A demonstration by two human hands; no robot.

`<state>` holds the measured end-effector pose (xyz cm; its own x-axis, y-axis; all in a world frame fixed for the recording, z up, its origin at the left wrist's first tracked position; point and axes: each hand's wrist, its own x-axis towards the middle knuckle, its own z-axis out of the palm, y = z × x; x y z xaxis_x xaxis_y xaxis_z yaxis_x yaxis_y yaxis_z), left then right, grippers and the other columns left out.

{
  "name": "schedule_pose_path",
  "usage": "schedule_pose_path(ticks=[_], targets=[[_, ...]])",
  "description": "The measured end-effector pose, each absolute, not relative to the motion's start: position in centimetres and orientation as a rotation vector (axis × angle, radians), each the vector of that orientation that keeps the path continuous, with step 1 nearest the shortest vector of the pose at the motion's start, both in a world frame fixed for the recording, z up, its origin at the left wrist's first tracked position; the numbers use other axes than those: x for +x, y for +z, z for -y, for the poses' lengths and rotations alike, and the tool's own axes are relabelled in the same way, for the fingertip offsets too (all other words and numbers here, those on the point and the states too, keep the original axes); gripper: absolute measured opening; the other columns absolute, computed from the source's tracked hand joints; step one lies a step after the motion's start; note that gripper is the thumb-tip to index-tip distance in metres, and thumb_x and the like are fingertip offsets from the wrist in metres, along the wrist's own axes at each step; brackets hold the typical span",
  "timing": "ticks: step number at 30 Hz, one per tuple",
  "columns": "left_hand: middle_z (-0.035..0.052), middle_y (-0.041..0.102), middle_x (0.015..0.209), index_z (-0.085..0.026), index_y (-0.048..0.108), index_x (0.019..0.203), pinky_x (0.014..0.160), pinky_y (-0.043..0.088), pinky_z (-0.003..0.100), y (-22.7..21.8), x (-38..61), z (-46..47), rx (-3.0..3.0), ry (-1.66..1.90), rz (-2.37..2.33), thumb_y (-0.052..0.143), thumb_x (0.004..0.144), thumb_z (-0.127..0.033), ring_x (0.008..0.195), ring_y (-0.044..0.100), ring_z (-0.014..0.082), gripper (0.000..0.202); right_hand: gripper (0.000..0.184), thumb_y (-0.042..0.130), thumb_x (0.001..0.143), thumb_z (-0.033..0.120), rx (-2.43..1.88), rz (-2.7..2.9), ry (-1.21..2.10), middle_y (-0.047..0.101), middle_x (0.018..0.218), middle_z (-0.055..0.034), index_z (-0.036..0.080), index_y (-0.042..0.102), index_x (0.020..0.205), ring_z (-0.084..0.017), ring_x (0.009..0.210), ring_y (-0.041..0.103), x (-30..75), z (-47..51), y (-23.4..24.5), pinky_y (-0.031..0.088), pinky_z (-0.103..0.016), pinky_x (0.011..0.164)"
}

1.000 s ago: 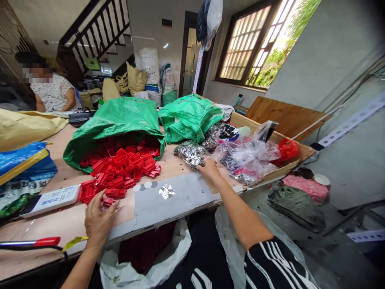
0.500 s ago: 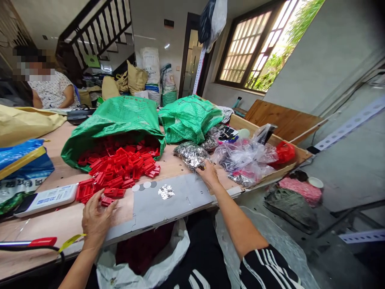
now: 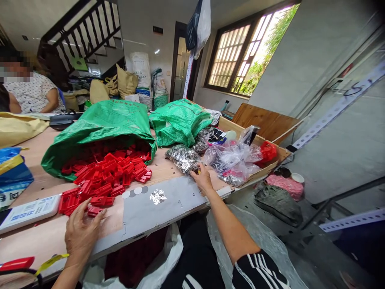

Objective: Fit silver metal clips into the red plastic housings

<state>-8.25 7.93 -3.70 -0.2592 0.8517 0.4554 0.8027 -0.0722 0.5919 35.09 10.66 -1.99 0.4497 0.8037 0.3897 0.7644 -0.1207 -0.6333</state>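
My left hand [image 3: 82,228] rests at the table's near edge, fingers and thumb spread around a few red plastic pieces [image 3: 102,200] at the front of a heap. I see no piece gripped in it. That heap spills from the mouth of a green woven sack [image 3: 111,116]. At the right, my right hand [image 3: 203,180] has its thumb and fingers closed at the near edge of a clear plastic bag of small silver metal pieces [image 3: 183,157]. Between my hands, a small pile of loose silver pieces [image 3: 158,196] lies on a grey sheet [image 3: 171,200], beside several flat discs [image 3: 136,191].
Behind the metal pieces is a second green sack [image 3: 177,120]. A wooden tray [image 3: 275,160] at the right holds clear bags. White sacking [image 3: 168,257] hangs below the table edge. A white box-like object [image 3: 36,210] lies at left. Another person [image 3: 33,90] sits across the table.
The view has turned slightly to the right, so everything appears further left. Both hands keep nearly the same places by the red pieces and the bag.
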Motion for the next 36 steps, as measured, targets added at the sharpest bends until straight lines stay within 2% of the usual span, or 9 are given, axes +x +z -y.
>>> schedule_pose_path(ticks=[11,18,32,36], targets=[[0.0144,0.060,0.121,-0.014,0.055,0.124,0.101,0.041,0.047,-3.5,-8.2,-7.7,1.858,1.254,-2.101,0.054,0.073,-0.053,0.112,0.055,0.0332,0.064,0.032,0.056,0.069,0.038,-1.797,1.231,0.130,0.062,0.079,-0.0017,0.019,0.057,0.094,-0.018,0.071,0.057,34.8,-10.6,-0.6,0.043,-0.027,0.066],[0.0158,0.061,0.118,-0.012,0.056,0.122,0.102,0.040,0.047,-3.6,-8.2,-8.0,1.891,1.296,-2.073,0.053,0.075,-0.050,0.113,0.054,0.0334,0.061,0.032,0.057,0.070,0.041,-1.775,1.180,0.144,0.064,0.083,-0.0017,0.019,0.056,0.094,-0.017,0.075,0.059,34.8,-9.2,-1.4,0.045,-0.028,0.069],[0.0151,0.062,0.118,-0.013,0.056,0.122,0.102,0.041,0.046,-3.3,-8.1,-7.7,1.871,1.294,-2.089,0.053,0.074,-0.052,0.111,0.056,0.0330,0.062,0.033,0.058,0.072,0.041,-1.744,1.134,0.059,0.064,0.080,-0.0025,0.018,0.057,0.096,-0.016,0.065,0.057,33.6,-6.3,-1.3,0.046,-0.028,0.066],[0.0144,0.061,0.119,-0.013,0.056,0.122,0.102,0.040,0.045,-3.3,-8.0,-7.7,1.854,1.281,-2.097,0.054,0.074,-0.051,0.114,0.055,0.0323,0.061,0.031,0.058,0.075,0.038,-1.697,1.194,0.010,0.064,0.087,-0.0046,0.018,0.056,0.097,-0.017,0.073,0.059,32.7,-5.4,-1.7,0.047,-0.029,0.070]])
